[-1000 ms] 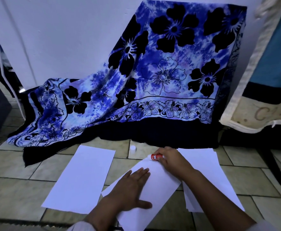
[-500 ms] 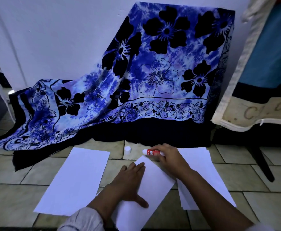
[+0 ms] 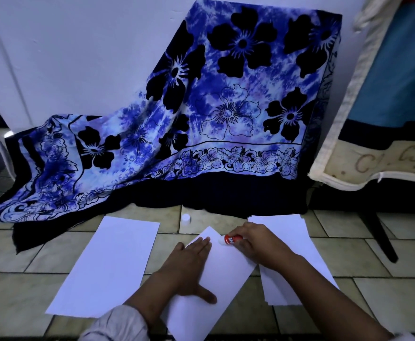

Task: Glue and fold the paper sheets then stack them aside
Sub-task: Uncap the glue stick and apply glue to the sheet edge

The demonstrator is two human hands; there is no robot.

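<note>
Paper sheets (image 3: pixel 108 264): matt, smooth white paper. Glue stick (image 3: pixel 232 239): glossy red plastic barrel; its cap (image 3: pixel 185 218) is white plastic. Floor (image 3: pixel 17 286): glazed tile with a slight sheen; the draped cloth (image 3: pixel 226 107) is soft printed fabric.

We see a pale, plain wall (image 3: pixel 73 57) filling the upper left of the frame, dimly lit. Draped down the middle hangs a blue-and-white cloth (image 3: pixel 226 114) printed with big black flowers, its dark hem spilling onto the floor at lower left. Across the bottom we get beige floor tiles (image 3: pixel 410 257) with dark grout. At the right edge, a cream-edged cushion (image 3: pixel 349 166) with a teal panel leans above a dark slanted leg (image 3: pixel 383 239).
</note>
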